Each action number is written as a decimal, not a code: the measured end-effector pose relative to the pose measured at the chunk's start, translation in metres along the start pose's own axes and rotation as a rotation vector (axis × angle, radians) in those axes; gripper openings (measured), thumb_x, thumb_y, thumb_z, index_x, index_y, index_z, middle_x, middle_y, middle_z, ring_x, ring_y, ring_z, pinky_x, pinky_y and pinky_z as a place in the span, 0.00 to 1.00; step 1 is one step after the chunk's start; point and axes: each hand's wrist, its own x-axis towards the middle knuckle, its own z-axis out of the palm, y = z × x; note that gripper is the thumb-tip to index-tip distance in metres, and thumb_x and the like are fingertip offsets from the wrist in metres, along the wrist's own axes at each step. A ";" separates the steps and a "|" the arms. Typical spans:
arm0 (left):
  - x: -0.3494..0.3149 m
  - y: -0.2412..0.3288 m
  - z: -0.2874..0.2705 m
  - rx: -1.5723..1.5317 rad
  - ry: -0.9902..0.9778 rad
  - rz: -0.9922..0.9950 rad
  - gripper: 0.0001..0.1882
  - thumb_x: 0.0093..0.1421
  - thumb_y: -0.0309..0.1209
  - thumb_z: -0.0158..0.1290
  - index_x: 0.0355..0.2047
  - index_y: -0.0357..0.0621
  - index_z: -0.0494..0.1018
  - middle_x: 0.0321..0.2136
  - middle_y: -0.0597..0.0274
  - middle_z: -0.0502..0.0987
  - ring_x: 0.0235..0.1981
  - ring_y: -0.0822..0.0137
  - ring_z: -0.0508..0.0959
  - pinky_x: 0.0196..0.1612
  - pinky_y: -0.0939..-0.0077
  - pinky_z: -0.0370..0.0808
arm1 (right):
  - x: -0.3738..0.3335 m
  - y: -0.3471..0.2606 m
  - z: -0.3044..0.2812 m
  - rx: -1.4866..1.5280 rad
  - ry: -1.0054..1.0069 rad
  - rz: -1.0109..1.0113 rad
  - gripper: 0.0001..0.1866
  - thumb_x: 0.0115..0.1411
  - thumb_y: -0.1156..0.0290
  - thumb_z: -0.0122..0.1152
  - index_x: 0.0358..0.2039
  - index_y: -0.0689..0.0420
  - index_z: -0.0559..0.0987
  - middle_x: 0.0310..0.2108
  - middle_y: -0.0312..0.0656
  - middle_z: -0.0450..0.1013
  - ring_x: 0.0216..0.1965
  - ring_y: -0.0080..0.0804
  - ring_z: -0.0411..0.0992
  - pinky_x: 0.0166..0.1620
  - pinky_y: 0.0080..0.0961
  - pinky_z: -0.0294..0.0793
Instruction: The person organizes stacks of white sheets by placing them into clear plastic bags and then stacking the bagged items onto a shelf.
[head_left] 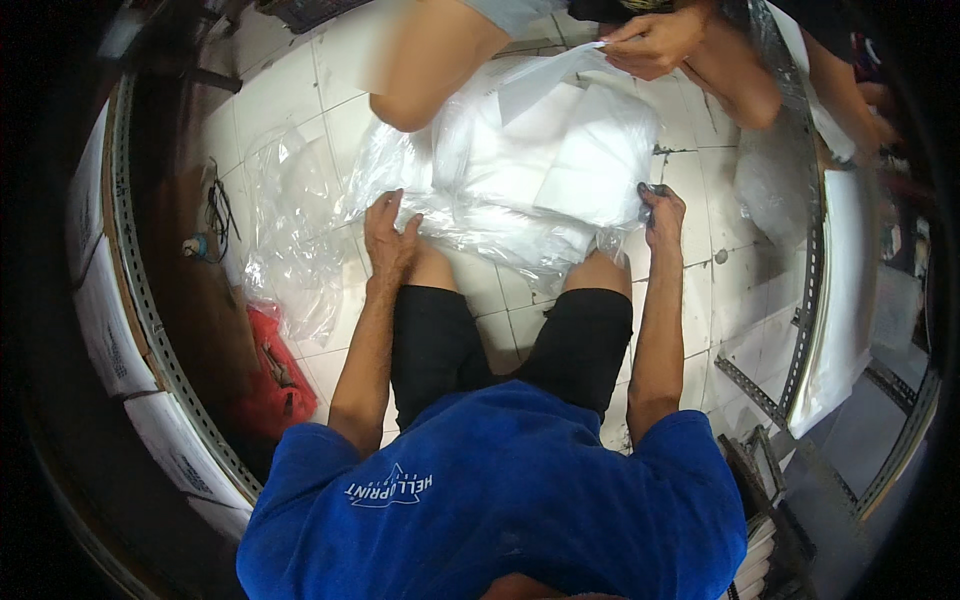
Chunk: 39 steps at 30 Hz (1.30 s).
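- Clear, crinkled plastic wrap around a big soft bundle of folded white sheets (545, 165) is the thing in hand; it lies on the pale tiled floor (740, 290), just beyond the seated person's knees and between the two arms.
- Head view, left side: the left hand (392, 240) rests palm down on the near left edge of the plastic, fingers spread and flat, pressing the film rather than gripping it.
- Head view, right side: the right hand (662, 212) is clenched at the near right edge of the bundle around a small dark object; what that object is cannot be told.
- Far side: another person's hand (655, 42) pinches a white flap of the bundle's top between its fingertips.
- Judged from this, the step is handling the bundle's wrap while it is steadied from both near corners; a next move would call for keeping the slack film taut, since it looks slippery and loose.
- Left of the bundle, an empty clear plastic bag (290, 240) lies crumpled on the tiles, with a red cloth (272, 375) nearer along a curved metal rail (150, 310).
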 end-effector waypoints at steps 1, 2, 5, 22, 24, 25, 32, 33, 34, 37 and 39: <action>0.001 0.005 0.012 -0.057 -0.079 -0.061 0.28 0.48 0.32 0.60 0.51 0.41 0.69 0.50 0.47 0.68 0.52 0.51 0.68 0.54 0.64 0.65 | -0.009 -0.005 -0.010 0.062 -0.005 0.004 0.04 0.47 0.86 0.59 0.23 0.66 0.74 0.22 0.39 0.72 0.24 0.25 0.67 0.31 0.21 0.67; 0.001 0.010 0.023 -0.074 -0.112 -0.072 0.28 0.49 0.33 0.60 0.51 0.41 0.69 0.50 0.47 0.68 0.52 0.52 0.68 0.54 0.65 0.65 | -0.014 -0.009 -0.021 0.052 0.001 -0.019 0.04 0.47 0.85 0.60 0.23 0.65 0.74 0.22 0.37 0.71 0.23 0.24 0.66 0.30 0.20 0.66; -0.008 0.014 0.045 -0.144 -0.233 -0.080 0.28 0.50 0.34 0.58 0.52 0.39 0.67 0.50 0.45 0.68 0.51 0.50 0.68 0.54 0.64 0.65 | -0.026 -0.021 -0.053 0.021 0.030 -0.100 0.04 0.47 0.84 0.61 0.23 0.62 0.75 0.21 0.36 0.71 0.21 0.22 0.65 0.28 0.19 0.65; -0.032 0.055 0.128 -0.285 -0.482 -0.062 0.37 0.48 0.37 0.61 0.53 0.27 0.62 0.49 0.41 0.68 0.46 0.51 0.73 0.48 0.66 0.71 | -0.085 0.008 -0.257 0.170 0.379 -0.141 0.07 0.48 0.79 0.58 0.30 0.60 0.77 0.24 0.33 0.70 0.25 0.23 0.64 0.30 0.18 0.61; -0.030 0.058 0.120 -0.278 -0.423 -0.102 0.33 0.49 0.37 0.60 0.51 0.28 0.64 0.50 0.41 0.68 0.53 0.49 0.67 0.55 0.63 0.65 | -0.096 0.035 -0.289 0.088 0.402 -0.104 0.09 0.51 0.74 0.54 0.34 0.60 0.77 0.29 0.34 0.71 0.28 0.25 0.65 0.34 0.21 0.63; -0.025 0.068 0.106 -0.300 -0.329 -0.034 0.30 0.50 0.36 0.59 0.50 0.32 0.66 0.51 0.42 0.67 0.54 0.49 0.66 0.57 0.64 0.61 | -0.099 0.062 -0.320 0.112 0.479 -0.104 0.11 0.51 0.75 0.54 0.37 0.62 0.76 0.32 0.38 0.72 0.32 0.28 0.67 0.37 0.24 0.66; 0.009 0.015 0.004 0.160 0.420 0.030 0.33 0.43 0.32 0.62 0.50 0.38 0.66 0.55 0.47 0.60 0.57 0.52 0.60 0.56 0.58 0.60 | -0.173 0.113 -0.347 0.241 0.696 0.032 0.04 0.52 0.78 0.60 0.28 0.59 0.74 0.18 0.33 0.66 0.14 0.19 0.56 0.16 0.19 0.53; 0.007 -0.008 0.003 0.571 0.349 -0.137 0.44 0.45 0.42 0.61 0.59 0.36 0.55 0.61 0.47 0.51 0.63 0.53 0.51 0.61 0.57 0.51 | -0.178 0.131 -0.369 0.287 0.702 0.055 0.04 0.52 0.78 0.60 0.28 0.59 0.74 0.18 0.33 0.67 0.14 0.19 0.57 0.16 0.19 0.53; -0.005 -0.065 -0.010 0.660 0.501 -0.310 0.49 0.46 0.51 0.58 0.62 0.39 0.50 0.64 0.48 0.46 0.65 0.52 0.44 0.63 0.54 0.44 | -0.175 0.147 -0.382 0.340 0.668 0.091 0.03 0.52 0.78 0.60 0.27 0.59 0.74 0.18 0.33 0.67 0.14 0.20 0.57 0.16 0.20 0.54; -0.012 -0.118 -0.036 0.184 0.059 -0.878 0.57 0.44 0.56 0.59 0.63 0.35 0.41 0.64 0.47 0.45 0.65 0.48 0.46 0.62 0.52 0.48 | -0.173 0.166 -0.396 0.375 0.760 -0.015 0.04 0.53 0.76 0.58 0.31 0.57 0.76 0.23 0.33 0.69 0.22 0.25 0.65 0.24 0.24 0.65; -0.042 -0.137 -0.038 0.359 0.439 -0.474 0.50 0.47 0.46 0.61 0.62 0.35 0.47 0.61 0.42 0.53 0.61 0.47 0.54 0.61 0.54 0.53 | -0.163 0.166 -0.388 0.232 0.729 0.062 0.10 0.52 0.77 0.59 0.36 0.59 0.75 0.31 0.38 0.72 0.30 0.29 0.68 0.33 0.27 0.69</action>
